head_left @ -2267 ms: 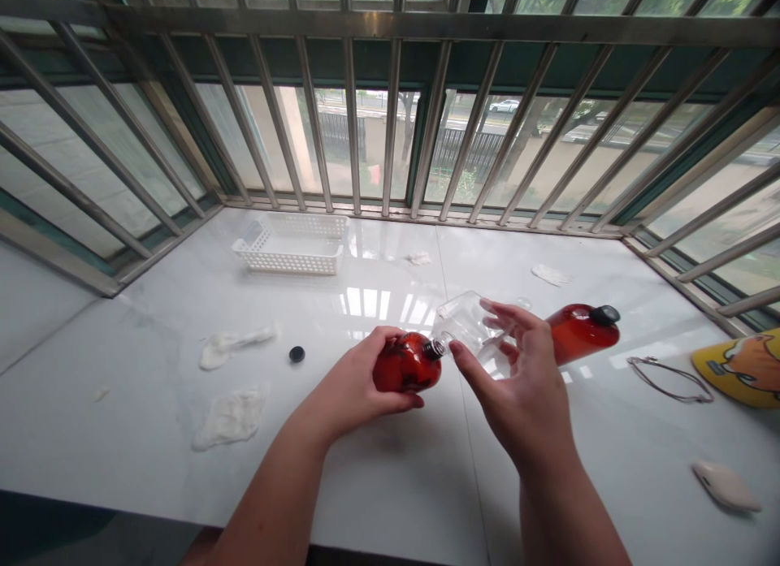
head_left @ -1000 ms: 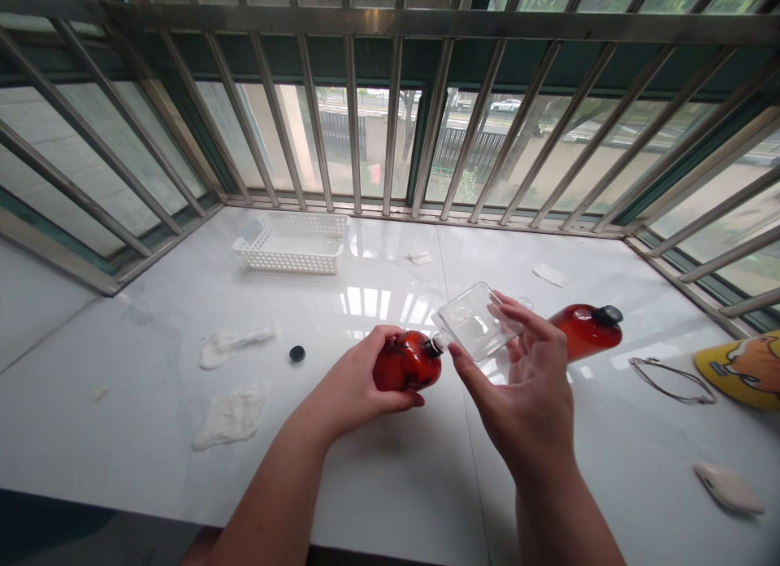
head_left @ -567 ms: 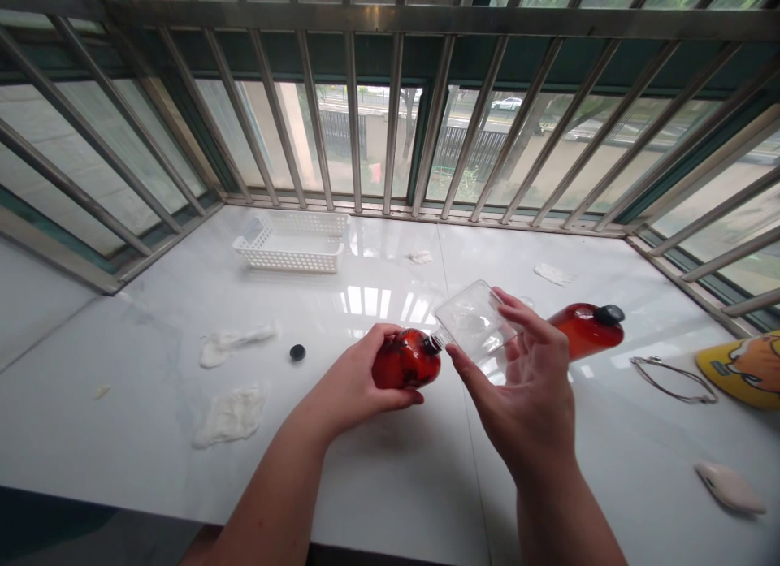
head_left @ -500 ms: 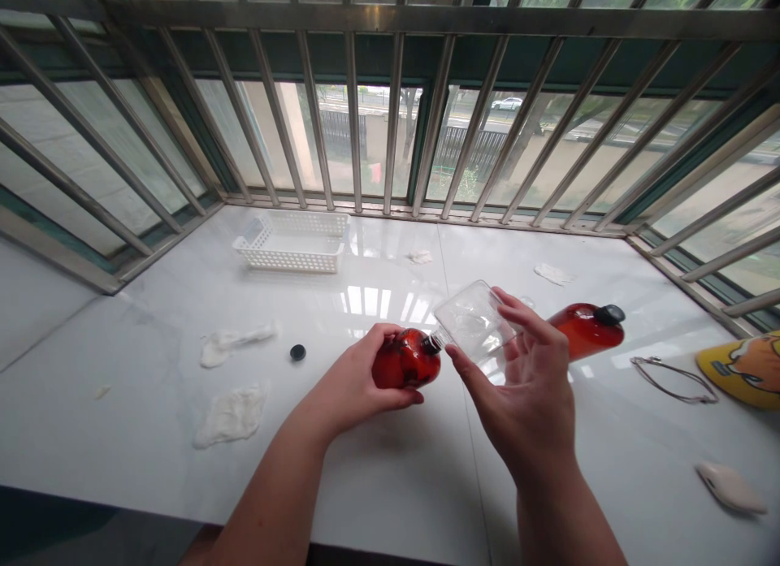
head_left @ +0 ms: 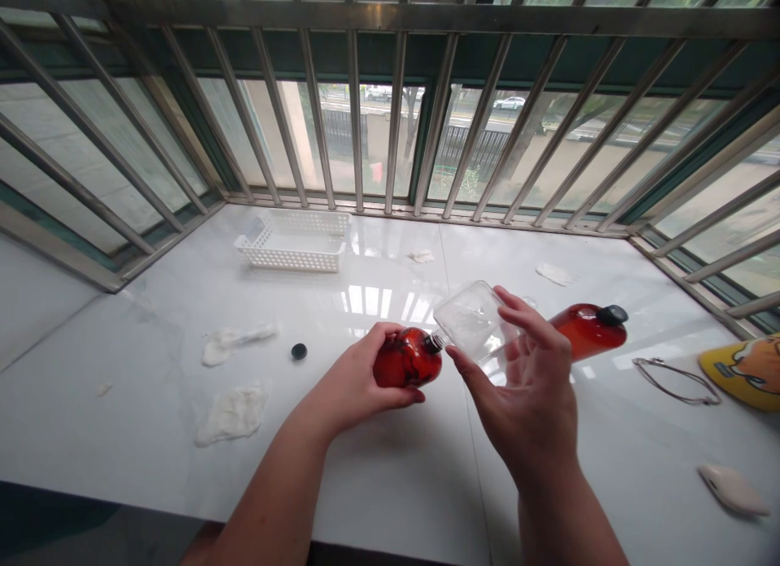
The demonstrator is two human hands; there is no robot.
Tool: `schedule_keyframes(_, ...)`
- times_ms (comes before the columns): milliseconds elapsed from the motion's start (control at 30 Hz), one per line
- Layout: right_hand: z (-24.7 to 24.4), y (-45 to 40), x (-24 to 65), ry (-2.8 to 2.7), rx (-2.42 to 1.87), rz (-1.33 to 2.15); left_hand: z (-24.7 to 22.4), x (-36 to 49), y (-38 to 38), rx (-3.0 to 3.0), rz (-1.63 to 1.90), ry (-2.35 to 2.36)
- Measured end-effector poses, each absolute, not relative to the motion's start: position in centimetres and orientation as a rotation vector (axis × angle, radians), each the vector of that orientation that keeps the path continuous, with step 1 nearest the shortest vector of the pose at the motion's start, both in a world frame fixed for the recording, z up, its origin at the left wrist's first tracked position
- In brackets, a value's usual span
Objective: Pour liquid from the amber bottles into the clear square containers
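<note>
My left hand is wrapped round a red-brown bottle, tilted with its uncapped neck toward the right. In my right hand is a clear, square-sided bottle, tipped so that its neck meets the mouth of the red-brown one. Whether liquid passes between them I cannot make out. A small black cap lies on the white surface left of my left hand. Behind my right hand lies a second red-brown bottle with a black cap on, partly hidden by my fingers.
A white perforated basket stands at the back left. Crumpled white tissues lie to the left and along the back. On the right are a thin cord loop, a yellow printed object and a pale, smooth object. Metal bars border the back.
Both hands hold the two bottles mouth to mouth as before. The whole view has shifted very slightly; nothing else has visibly moved.
</note>
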State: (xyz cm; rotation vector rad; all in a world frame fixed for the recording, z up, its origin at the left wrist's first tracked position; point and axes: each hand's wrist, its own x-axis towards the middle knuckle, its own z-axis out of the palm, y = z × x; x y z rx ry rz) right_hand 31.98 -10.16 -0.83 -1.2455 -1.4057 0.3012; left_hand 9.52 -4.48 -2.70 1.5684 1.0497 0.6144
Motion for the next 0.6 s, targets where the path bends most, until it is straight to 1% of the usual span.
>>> schedule_keyframes(600, -0.8, -9.98, 31.78, -1.445, -1.205, 0.216, -2.68, 9.56, -4.55, 1.537, 0.622, 1.039)
